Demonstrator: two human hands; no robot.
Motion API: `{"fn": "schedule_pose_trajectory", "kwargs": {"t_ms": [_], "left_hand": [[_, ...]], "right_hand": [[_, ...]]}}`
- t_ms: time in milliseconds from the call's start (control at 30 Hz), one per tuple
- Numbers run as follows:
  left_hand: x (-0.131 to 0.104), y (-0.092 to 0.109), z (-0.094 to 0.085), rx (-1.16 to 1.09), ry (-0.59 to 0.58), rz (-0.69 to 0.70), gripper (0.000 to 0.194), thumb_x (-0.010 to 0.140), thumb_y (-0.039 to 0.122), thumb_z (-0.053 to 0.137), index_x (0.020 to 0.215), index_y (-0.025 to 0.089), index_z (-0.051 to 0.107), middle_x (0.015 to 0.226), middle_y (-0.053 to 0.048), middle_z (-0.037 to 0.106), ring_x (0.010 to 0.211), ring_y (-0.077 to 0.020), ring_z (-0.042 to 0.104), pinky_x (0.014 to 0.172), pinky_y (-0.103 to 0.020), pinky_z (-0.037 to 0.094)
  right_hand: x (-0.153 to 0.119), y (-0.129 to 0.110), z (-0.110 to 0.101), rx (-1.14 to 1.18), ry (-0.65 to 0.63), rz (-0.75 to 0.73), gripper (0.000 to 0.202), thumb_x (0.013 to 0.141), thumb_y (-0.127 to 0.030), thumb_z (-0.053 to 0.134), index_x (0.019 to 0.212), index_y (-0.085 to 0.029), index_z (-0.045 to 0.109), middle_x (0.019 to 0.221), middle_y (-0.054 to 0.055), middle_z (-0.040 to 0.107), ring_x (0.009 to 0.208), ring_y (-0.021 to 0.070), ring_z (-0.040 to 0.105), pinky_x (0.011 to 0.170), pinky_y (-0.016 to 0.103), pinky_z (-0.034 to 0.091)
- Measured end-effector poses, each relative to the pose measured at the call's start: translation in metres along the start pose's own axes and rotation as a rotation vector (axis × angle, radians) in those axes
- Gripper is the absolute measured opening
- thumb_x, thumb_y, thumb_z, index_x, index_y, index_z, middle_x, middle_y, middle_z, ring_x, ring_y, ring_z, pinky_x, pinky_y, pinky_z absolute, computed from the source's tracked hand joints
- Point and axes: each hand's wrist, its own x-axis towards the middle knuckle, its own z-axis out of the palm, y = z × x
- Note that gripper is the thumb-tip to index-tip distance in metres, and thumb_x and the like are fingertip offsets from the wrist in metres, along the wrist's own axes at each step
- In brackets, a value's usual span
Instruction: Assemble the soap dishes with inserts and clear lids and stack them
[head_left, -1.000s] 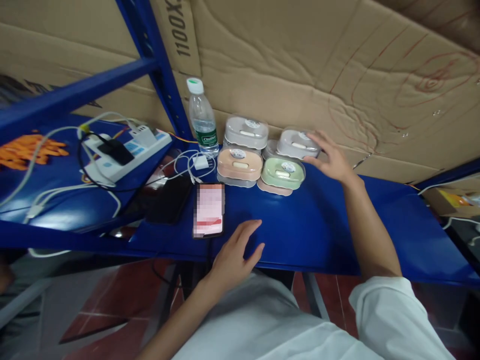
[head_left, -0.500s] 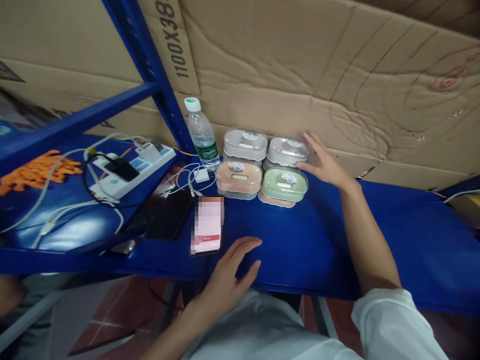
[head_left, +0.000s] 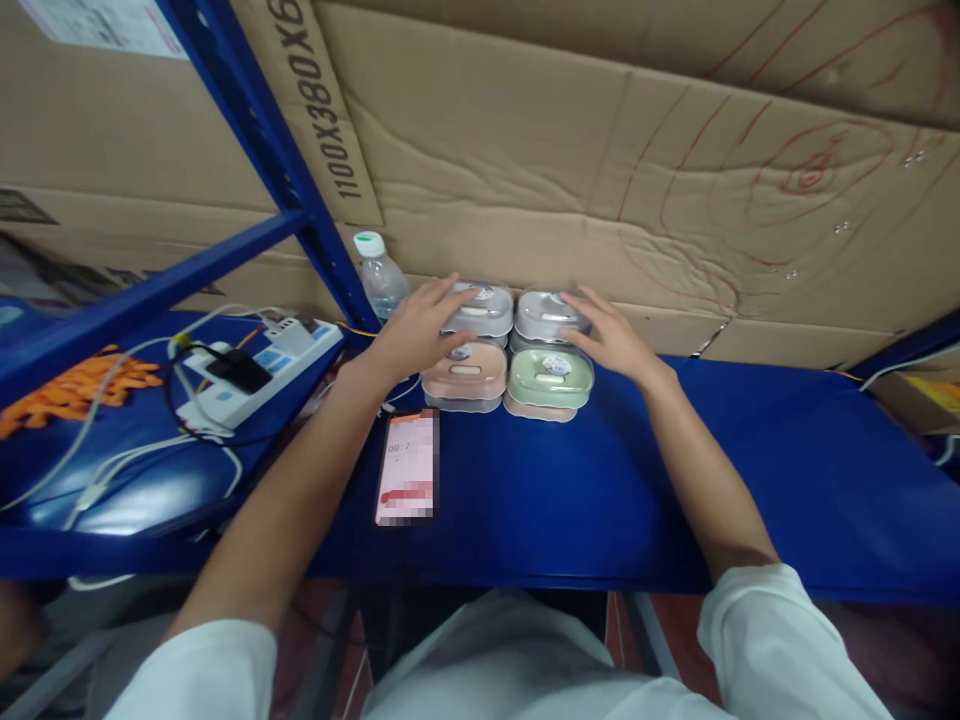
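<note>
Several oval lunch boxes with clear lids and round stickers stand in two-high stacks against the cardboard. At the back are a grey lunch box (head_left: 491,312) on the left and another grey lunch box (head_left: 544,315) on the right. In front sit a peach lunch box (head_left: 469,378) and a green lunch box (head_left: 551,380). My left hand (head_left: 420,325), fingers apart, is at the left side of the back left box, partly over its lid. My right hand (head_left: 615,335) is likewise spread at the right edge of the back right box. Whether either hand presses on a box, I cannot tell.
A phone (head_left: 407,470) with a lit screen lies near the front left. Behind my left hand stands a water bottle (head_left: 381,275). A power strip (head_left: 259,375), cables and orange pieces (head_left: 82,385) lie beyond the blue shelf post (head_left: 262,150). Cardboard (head_left: 487,150) lines the back.
My left hand has moved from beside the phone up to the back left lunch box. My right hand stays by the back right one. The view has shifted slightly.
</note>
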Motion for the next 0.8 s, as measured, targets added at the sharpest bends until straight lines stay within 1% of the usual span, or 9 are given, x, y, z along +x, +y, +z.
{"fn": "schedule_pose_trajectory", "kwargs": {"t_ms": [100,200,333,433,533,567,633,733,800], "left_hand": [[0.017,-0.008,0.002,0.010,-0.062,-0.059,0.056,0.103,0.043,0.066,0.154,0.022,0.062,0.170,-0.014,0.050,0.157,-0.0363,0.048,0.130,-0.057,0.038],[0.023,-0.008,-0.003,-0.007,-0.027,-0.060,0.045,0.107,0.046,0.059,0.145,0.025,0.072,0.157,-0.010,0.065,0.147,-0.0320,0.059,0.127,-0.050,0.043],[0.025,-0.005,-0.011,-0.053,0.020,-0.054,0.041,0.107,0.048,0.057,0.134,0.026,0.078,0.142,-0.008,0.075,0.137,-0.0320,0.067,0.122,-0.050,0.049],[0.024,-0.006,-0.012,-0.043,0.002,-0.031,0.044,0.106,0.047,0.061,0.141,0.024,0.074,0.146,-0.010,0.071,0.138,-0.0318,0.064,0.123,-0.050,0.047],[0.022,-0.011,-0.010,-0.011,-0.040,-0.005,0.053,0.104,0.047,0.066,0.150,0.021,0.066,0.163,-0.012,0.057,0.151,-0.0330,0.052,0.129,-0.052,0.038],[0.022,-0.013,-0.009,-0.009,-0.052,-0.005,0.052,0.105,0.046,0.065,0.151,0.022,0.065,0.167,-0.011,0.052,0.154,-0.0330,0.048,0.131,-0.052,0.036],[0.023,-0.016,-0.006,-0.019,-0.060,-0.019,0.048,0.106,0.045,0.063,0.149,0.024,0.066,0.170,-0.008,0.050,0.156,-0.0314,0.047,0.132,-0.051,0.034],[0.025,-0.019,-0.004,-0.046,-0.072,-0.022,0.043,0.107,0.043,0.059,0.146,0.027,0.069,0.163,-0.005,0.059,0.152,-0.0287,0.053,0.131,-0.048,0.036],[0.026,-0.018,-0.006,-0.061,-0.052,-0.011,0.041,0.107,0.044,0.057,0.143,0.028,0.070,0.156,-0.004,0.065,0.147,-0.0280,0.058,0.130,-0.046,0.039]], "right_hand": [[0.004,0.004,0.007,-0.027,0.052,-0.009,0.075,0.104,-0.073,0.054,0.159,-0.023,0.059,0.170,0.016,0.049,0.160,0.0350,0.044,0.132,0.060,0.036],[0.006,0.005,0.008,-0.041,0.105,-0.023,0.070,0.104,-0.070,0.055,0.155,-0.023,0.065,0.164,0.015,0.057,0.156,0.0340,0.050,0.132,0.058,0.037],[0.006,0.001,0.011,-0.033,0.163,0.004,0.066,0.102,-0.072,0.058,0.150,-0.028,0.069,0.160,0.011,0.062,0.153,0.0342,0.055,0.130,0.061,0.039],[0.005,-0.004,0.013,-0.013,0.206,0.036,0.064,0.101,-0.071,0.062,0.149,-0.030,0.070,0.159,0.010,0.063,0.150,0.0350,0.057,0.128,0.062,0.042],[0.006,-0.008,0.014,0.000,0.246,0.040,0.061,0.102,-0.067,0.064,0.150,-0.030,0.069,0.158,0.009,0.064,0.149,0.0346,0.058,0.127,0.060,0.044],[0.006,-0.010,0.012,-0.003,0.258,0.035,0.060,0.102,-0.066,0.064,0.151,-0.031,0.068,0.158,0.009,0.064,0.149,0.0343,0.058,0.127,0.060,0.044],[0.007,-0.011,0.003,-0.022,0.279,0.031,0.059,0.103,-0.065,0.064,0.152,-0.032,0.067,0.158,0.008,0.064,0.150,0.0338,0.058,0.128,0.059,0.043],[0.000,-0.009,-0.023,-0.078,0.333,0.072,0.058,0.102,-0.062,0.067,0.151,-0.031,0.068,0.158,0.009,0.064,0.149,0.0335,0.059,0.128,0.057,0.044],[-0.015,-0.002,-0.041,-0.133,0.383,0.117,0.057,0.101,-0.060,0.069,0.149,-0.030,0.069,0.156,0.009,0.066,0.147,0.0333,0.061,0.127,0.055,0.046]]}}
